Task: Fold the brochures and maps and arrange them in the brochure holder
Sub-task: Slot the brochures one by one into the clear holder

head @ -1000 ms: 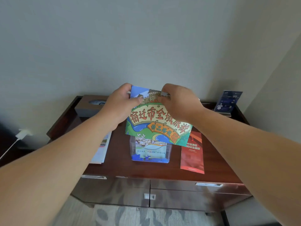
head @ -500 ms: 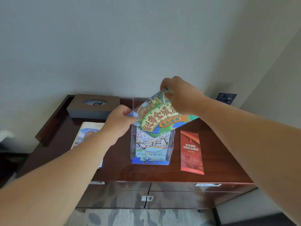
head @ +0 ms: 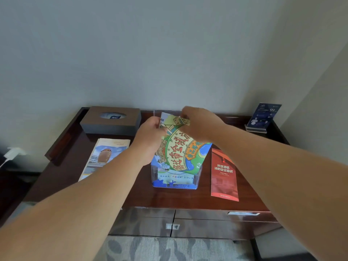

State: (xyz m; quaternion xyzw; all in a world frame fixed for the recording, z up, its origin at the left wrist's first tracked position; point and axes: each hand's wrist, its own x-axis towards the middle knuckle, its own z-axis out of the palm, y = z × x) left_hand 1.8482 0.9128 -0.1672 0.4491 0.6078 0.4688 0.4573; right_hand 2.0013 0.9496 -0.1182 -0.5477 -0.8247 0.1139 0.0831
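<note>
Folded map [head: 178,149] tilted into brochure holder [head: 195,182], top edge pinched by left hand [head: 150,136] and right hand [head: 197,123]

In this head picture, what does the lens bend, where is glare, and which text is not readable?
Head view: the wide lens stretches the forearms toward the lower corners; soft even light, faint reflections on the glossy cabinet top; the map print is sharp; the blue sign text is too small to read.

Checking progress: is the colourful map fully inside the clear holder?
Partly in. The map sits tilted, lower edge inside the holder, most above the rim, left hand and right hand gripping its top.
</note>
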